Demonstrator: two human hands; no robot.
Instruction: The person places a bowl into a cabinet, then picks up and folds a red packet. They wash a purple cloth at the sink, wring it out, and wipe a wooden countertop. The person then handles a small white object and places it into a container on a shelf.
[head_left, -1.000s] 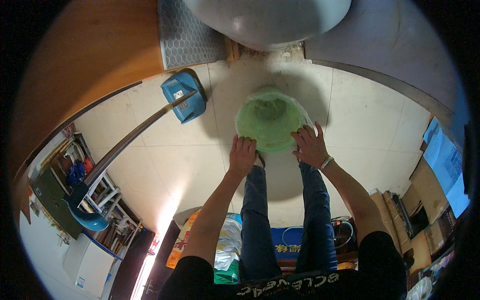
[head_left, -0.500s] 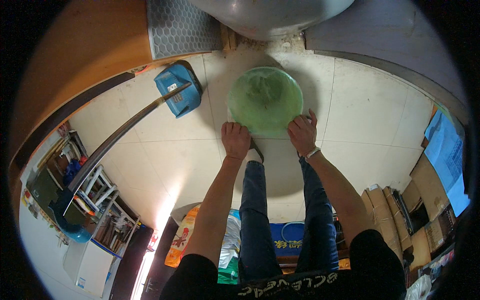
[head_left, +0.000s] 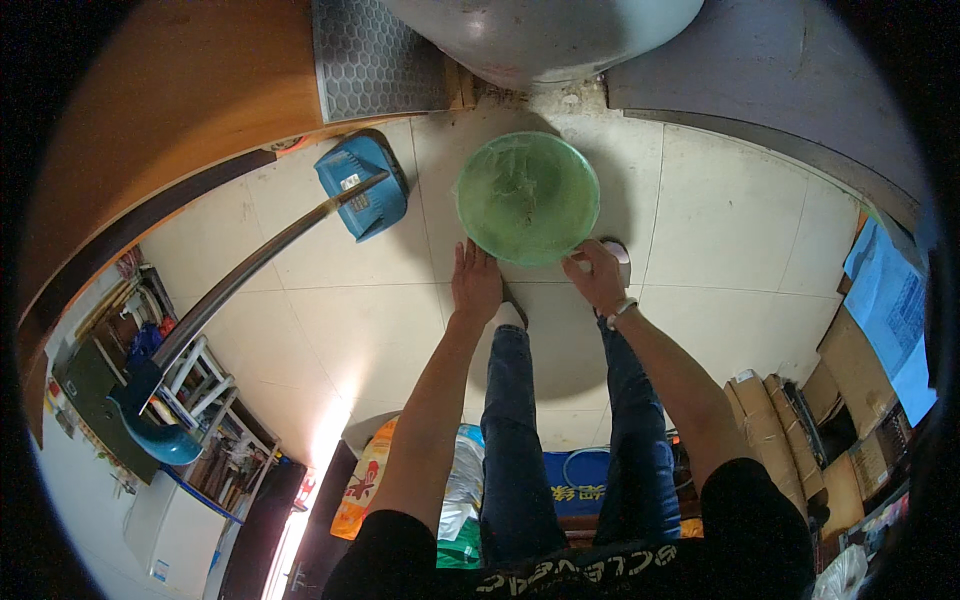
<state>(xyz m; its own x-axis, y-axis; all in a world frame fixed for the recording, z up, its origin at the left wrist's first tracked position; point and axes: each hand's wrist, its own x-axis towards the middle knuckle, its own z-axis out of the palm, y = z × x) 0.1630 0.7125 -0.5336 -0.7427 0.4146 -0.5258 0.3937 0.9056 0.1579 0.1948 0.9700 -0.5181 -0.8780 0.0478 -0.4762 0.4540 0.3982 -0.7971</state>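
Note:
A round green bin (head_left: 528, 215) stands on the tiled floor in front of me, seen from above. Thin clear plastic film (head_left: 490, 163), like a bag, lines it and shows wrinkled at the far left rim. My left hand (head_left: 476, 283) lies against the near left rim, fingers stretched out. At the near right rim my right hand (head_left: 597, 275) has thumb and fingers pinched together, seemingly on the edge of the plastic bag; the fingertips partly hide it. A pale band circles my right wrist.
Left of the bin sits a blue dustpan (head_left: 372, 205) with a long handle (head_left: 265, 250) slanting toward me. A large grey rounded vessel (head_left: 545, 40) is beyond it. Cardboard boxes (head_left: 765, 425) stand at right, a cluttered shelf (head_left: 225, 405) at left. Bags (head_left: 370, 480) lie behind my legs.
My left hand has gone from curled on the rim to stretched fingers. My right hand has shifted slightly left and down along the rim. A shoe now shows beside it.

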